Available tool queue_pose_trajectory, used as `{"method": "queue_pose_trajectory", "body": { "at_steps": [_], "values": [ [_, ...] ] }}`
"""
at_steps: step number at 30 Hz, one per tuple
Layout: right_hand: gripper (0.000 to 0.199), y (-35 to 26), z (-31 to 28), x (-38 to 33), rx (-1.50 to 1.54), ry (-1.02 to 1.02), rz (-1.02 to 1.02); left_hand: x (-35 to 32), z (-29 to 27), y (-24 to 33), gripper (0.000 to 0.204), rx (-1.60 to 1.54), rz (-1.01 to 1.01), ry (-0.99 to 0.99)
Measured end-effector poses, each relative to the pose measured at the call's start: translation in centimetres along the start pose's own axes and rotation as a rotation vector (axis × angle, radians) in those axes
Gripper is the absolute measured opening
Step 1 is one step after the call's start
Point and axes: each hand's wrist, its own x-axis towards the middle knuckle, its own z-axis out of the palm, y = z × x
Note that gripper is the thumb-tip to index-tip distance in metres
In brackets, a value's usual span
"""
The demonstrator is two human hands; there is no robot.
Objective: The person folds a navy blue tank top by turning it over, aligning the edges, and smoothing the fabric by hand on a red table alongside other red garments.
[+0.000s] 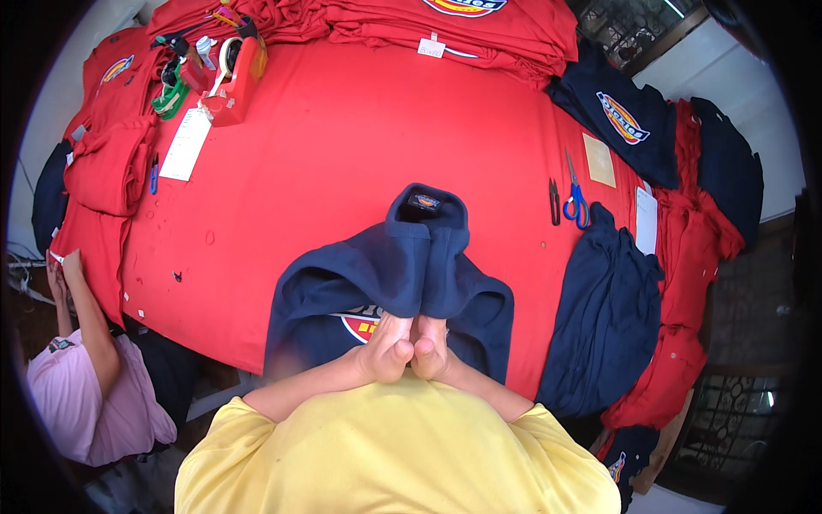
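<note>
A navy sweatshirt (342,270) with an oval logo patch, partly covered, lies bunched in front of me at the table's near edge. Its collar stands raised at the far end, with a dark label inside. My left hand (388,349) and my right hand (431,349) are side by side at the near end of a raised navy fold, close to my body. Both thumbs show outside the cloth, nearly touching. The fingers of both hands reach under the fold, so I cannot see how they are bent.
Red cloth covers the table (342,128). Blue-handled scissors (576,201), dark thread snips (554,201) and a navy garment (599,317) lie to the right. A red tape dispenser (235,86) stands far left. Red garments (454,43) are piled behind. A person in pink (94,377) works at the left.
</note>
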Motion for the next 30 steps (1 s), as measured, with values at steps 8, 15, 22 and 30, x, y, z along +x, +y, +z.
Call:
{"method": "queue_pose_trajectory", "body": {
  "at_steps": [8, 15, 22, 30],
  "values": [
    [0.034, -1.2, -9.3, 2.8, 0.910, 0.498, 0.243, 4.5, -6.4, 3.2, 0.044, -0.689, -0.383, 0.967],
    [0.052, -2.3, -18.6, 1.7, 0.433, 0.818, 0.125, 1.8, -16.2, -0.3, 0.040, -0.351, -0.103, 0.909],
    [0.052, -2.6, -18.2, 3.3, 0.438, 0.886, 0.036, 2.3, -16.5, 0.2, 0.035, -0.314, -0.047, 0.826],
    [0.050, -4.5, -22.4, 4.6, 0.506, 0.493, -0.172, 6.1, -16.8, 4.6, 0.047, -0.215, 0.043, 0.664]
  ]
}}
